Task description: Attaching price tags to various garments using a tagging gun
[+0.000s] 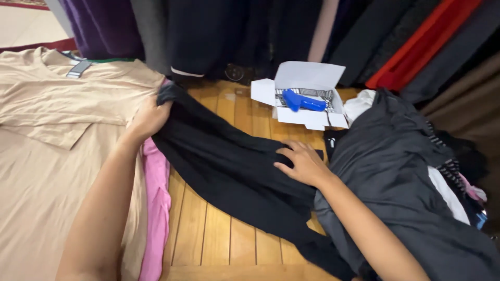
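Wooden floor [219, 234]; hung clothes [250, 31] behind. Left hand [148, 117] clenched on black garment [229, 161]; right hand [302, 162] flat, released, upon it.

Both hands on black garment [229, 161]

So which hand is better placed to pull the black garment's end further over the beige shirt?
Left, probably. The left hand already grips the black garment at its end, right at the beige shirt. The right hand lies flat mid-garment, pinning it on the wooden table.
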